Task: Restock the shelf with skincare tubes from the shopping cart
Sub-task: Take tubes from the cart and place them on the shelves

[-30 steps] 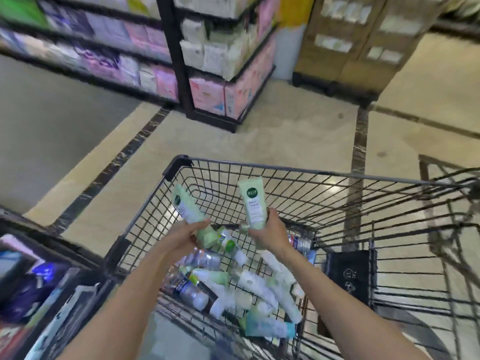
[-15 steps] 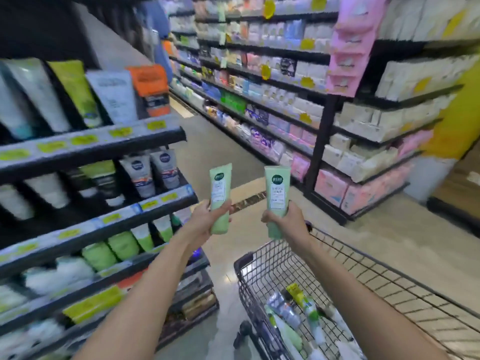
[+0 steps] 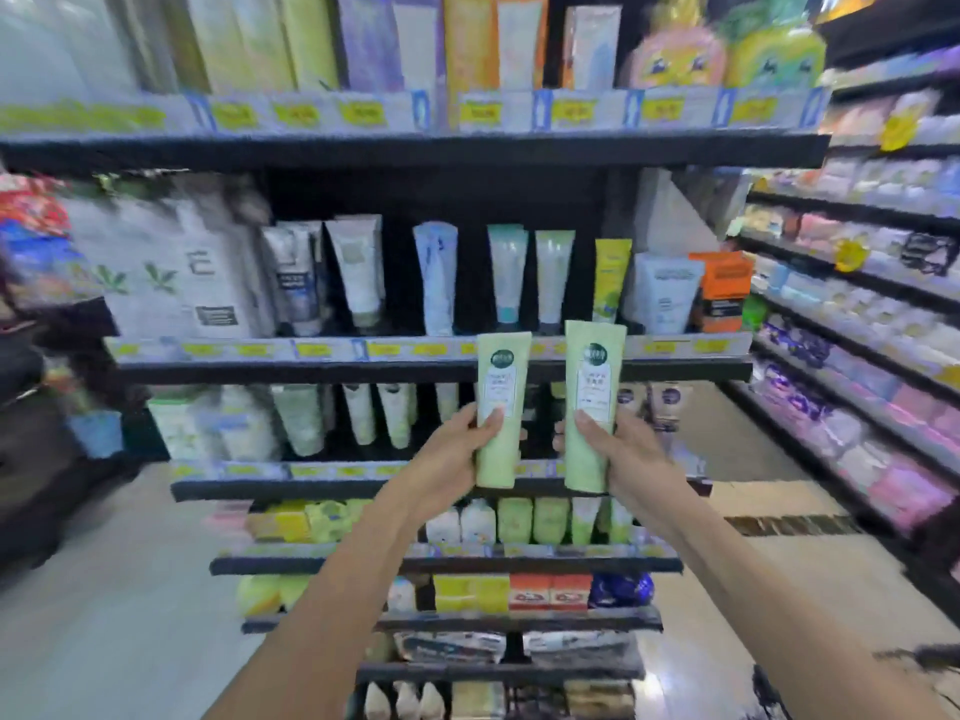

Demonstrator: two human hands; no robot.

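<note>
I face a black shelf unit point(image 3: 415, 368) stocked with skincare tubes. My left hand point(image 3: 452, 454) grips a pale green tube point(image 3: 501, 407) held upright, its label toward me. My right hand point(image 3: 621, 462) grips a matching pale green tube point(image 3: 592, 402), also upright. Both tubes hover side by side in front of the middle shelves, apart from them. The shelf row behind the tubes holds several white and pale green tubes point(image 3: 358, 413). The shopping cart is out of view.
A higher row carries assorted upright tubes point(image 3: 434, 278) and an orange box point(image 3: 722, 291). Lower rows hold green and yellow packs point(image 3: 530, 519). A long side aisle of pink and white packages point(image 3: 883, 356) runs along the right. Pale tiled floor point(image 3: 769, 459) lies between.
My view has swung from the cart and aisle to face the shelf unit head-on. Both hands still hold their green tubes, now raised in front of the middle shelves. The cart has left the view.
</note>
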